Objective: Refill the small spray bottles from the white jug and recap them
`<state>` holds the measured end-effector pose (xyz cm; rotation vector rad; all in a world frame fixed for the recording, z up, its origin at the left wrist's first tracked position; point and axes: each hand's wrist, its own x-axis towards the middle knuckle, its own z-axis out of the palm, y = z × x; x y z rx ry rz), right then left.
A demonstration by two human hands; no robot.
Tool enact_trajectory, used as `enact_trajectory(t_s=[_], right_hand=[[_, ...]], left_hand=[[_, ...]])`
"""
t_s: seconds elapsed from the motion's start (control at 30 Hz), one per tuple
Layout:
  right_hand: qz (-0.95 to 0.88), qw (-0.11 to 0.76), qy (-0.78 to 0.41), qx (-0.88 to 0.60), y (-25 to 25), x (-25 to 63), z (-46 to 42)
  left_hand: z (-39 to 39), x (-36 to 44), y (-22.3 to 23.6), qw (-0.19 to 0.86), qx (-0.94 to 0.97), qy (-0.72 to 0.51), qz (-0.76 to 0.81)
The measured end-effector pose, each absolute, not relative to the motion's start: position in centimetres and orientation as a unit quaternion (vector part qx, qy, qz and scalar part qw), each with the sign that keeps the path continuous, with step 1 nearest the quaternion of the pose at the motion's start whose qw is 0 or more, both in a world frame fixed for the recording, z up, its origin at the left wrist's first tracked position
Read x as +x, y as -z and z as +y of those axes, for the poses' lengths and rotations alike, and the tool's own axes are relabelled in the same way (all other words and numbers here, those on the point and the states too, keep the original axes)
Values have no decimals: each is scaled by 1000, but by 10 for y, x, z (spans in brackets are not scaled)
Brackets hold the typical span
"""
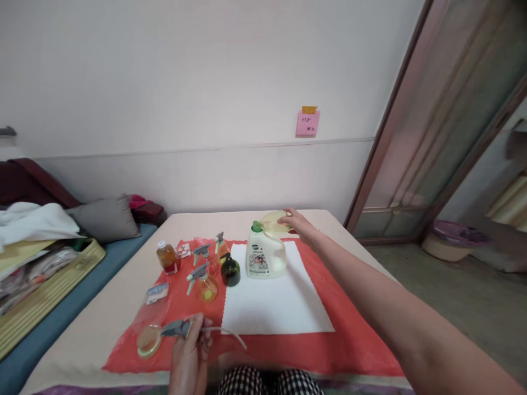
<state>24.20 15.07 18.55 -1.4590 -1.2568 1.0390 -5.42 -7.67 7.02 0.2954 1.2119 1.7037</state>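
My left hand (192, 345) is closed around a grey spray trigger head (177, 328), whose thin dip tube (228, 332) sticks out to the right. My right hand (293, 218) reaches far forward, gripping a clear yellowish bottle (272, 220) that lies tipped on its side in the air. Its left end meets a green piece (257, 226), perhaps a funnel, on the mouth of a large pale detergent jug (265, 255). The jug stands upright on a white cloth (275, 307). A round shallow dish or lid (149, 341) lies left of my left hand.
Left of the jug stand a dark green pump bottle (230, 271), several spray bottles such as an orange one (207, 288), and an amber jar (167, 257). A small packet (157, 293) lies on the red sheet (288, 354). A pink note (307, 123) hangs on the wall.
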Motion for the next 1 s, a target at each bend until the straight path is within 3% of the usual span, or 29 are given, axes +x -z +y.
enact_trajectory(t_s=[0.53,1.0], right_hand=[[-681,348,-223,-605,-243,194,174],[-688,347,-203,-604,-238,198,174]], left_hand=[[-76,-62,-63,542,75,-685,481],[-76,-65,-60,547,80,-681,481]])
